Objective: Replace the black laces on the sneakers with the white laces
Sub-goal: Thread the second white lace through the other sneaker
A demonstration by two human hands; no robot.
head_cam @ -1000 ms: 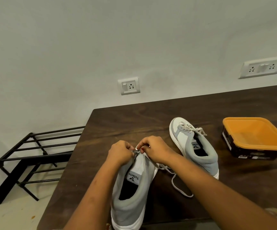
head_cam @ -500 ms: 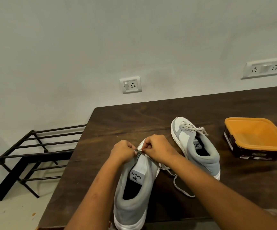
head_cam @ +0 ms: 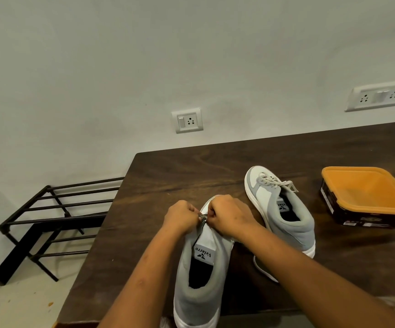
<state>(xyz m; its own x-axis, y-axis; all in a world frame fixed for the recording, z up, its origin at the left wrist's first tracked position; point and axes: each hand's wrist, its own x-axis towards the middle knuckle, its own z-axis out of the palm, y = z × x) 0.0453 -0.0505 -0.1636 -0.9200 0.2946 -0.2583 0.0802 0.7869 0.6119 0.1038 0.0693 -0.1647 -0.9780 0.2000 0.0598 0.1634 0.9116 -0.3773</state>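
Since the far sneaker (head_cam: 279,209) at centre right already carries a tied white lace, that shoe looks finished, and the work left is on the near sneaker (head_cam: 201,263) at lower centre. The left hand (head_cam: 181,217) and right hand (head_cam: 229,217) are bunched together over its eyelets, both pinched on a white lace (head_cam: 261,269) whose loose end trails between the shoes; how many rows are threaded is hidden. No black laces show. The near sneaker's heel overhangs the bench (head_cam: 168,176) edge at bottom; open bench lies above, with an orange tub (head_cam: 367,197) at right.
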